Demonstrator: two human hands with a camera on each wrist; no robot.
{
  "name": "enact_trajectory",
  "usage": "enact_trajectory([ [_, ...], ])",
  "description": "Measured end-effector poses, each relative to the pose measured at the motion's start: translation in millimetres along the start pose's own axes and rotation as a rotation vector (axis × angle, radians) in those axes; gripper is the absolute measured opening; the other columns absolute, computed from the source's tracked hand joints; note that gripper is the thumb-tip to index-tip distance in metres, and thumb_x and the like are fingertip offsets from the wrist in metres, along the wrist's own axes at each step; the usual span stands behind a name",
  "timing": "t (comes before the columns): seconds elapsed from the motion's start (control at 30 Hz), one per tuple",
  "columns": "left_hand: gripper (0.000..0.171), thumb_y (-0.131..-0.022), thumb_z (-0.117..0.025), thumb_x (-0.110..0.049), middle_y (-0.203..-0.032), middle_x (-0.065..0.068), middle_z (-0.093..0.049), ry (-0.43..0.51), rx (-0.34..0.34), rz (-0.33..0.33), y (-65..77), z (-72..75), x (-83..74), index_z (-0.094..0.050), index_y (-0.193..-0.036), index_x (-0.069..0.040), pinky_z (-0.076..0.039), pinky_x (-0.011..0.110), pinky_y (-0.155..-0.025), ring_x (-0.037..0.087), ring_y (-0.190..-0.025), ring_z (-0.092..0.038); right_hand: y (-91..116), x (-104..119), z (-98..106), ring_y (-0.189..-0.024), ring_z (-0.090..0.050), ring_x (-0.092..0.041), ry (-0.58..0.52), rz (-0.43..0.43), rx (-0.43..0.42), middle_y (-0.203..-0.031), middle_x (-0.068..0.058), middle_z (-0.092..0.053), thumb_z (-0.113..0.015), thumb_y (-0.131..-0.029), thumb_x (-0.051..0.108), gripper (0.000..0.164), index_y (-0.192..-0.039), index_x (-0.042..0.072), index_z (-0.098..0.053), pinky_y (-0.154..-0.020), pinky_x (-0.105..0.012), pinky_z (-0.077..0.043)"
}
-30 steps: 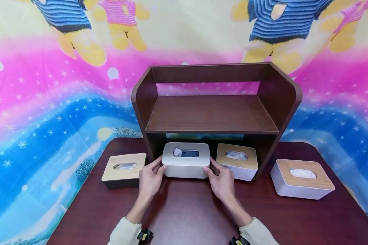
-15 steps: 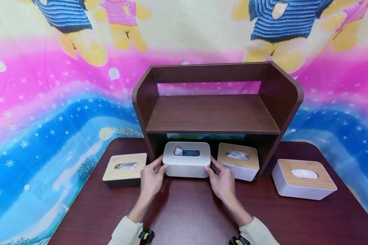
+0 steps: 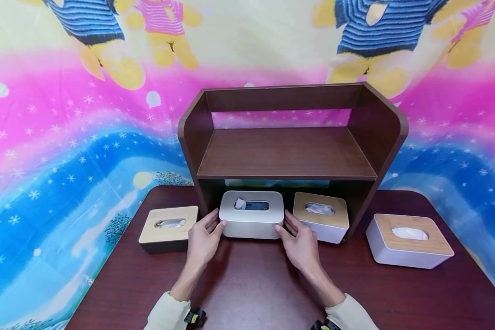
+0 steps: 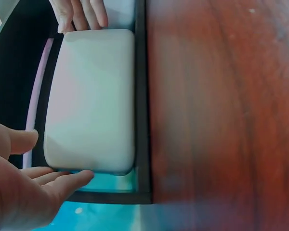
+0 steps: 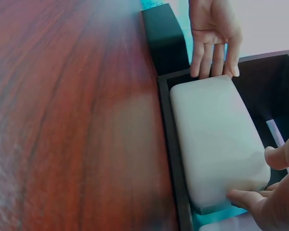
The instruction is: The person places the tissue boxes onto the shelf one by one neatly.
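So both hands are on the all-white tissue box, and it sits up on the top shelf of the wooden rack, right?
Not quite. Both hands, left and right, touch the all-white tissue box, but it sits on the table under the rack's shelf, as the head view shows.

Your left hand point(image 3: 203, 239) and right hand point(image 3: 299, 240) flank white tissue box point(image 3: 251, 214) | under shelf point(image 3: 286, 156) | on table point(image 3: 255, 284).

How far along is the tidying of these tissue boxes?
One wood-lidded box already sits under the shelf. The left hand and right hand press the white box's ends, partly in beside it. The dark box and right-hand box sit outside.
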State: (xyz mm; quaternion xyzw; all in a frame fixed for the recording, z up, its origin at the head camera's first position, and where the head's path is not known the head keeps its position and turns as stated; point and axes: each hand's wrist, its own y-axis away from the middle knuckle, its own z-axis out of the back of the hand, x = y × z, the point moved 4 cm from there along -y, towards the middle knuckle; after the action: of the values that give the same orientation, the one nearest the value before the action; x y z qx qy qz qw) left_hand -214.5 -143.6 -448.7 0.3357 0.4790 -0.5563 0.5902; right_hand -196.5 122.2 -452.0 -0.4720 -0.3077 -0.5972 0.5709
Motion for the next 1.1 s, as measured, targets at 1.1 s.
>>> enact_trajectory([
  [1.1, 0.060, -0.105, -0.071, -0.038, -0.153, 0.019, -0.062, -0.159, 0.022, 0.043, 35.3, 110.9, 3.4, -0.058, -0.155, -0.007, -0.059, 0.026, -0.103, 0.033, -0.139, -0.063, 48, 45, -48, -0.131, -0.069, -0.032, 0.036, 0.162, 0.197, -0.150, -0.015, -0.065, -0.080, -0.098, 0.026, 0.056, -0.148, 0.007, -0.065, -0.105, -0.043, -0.060],
])
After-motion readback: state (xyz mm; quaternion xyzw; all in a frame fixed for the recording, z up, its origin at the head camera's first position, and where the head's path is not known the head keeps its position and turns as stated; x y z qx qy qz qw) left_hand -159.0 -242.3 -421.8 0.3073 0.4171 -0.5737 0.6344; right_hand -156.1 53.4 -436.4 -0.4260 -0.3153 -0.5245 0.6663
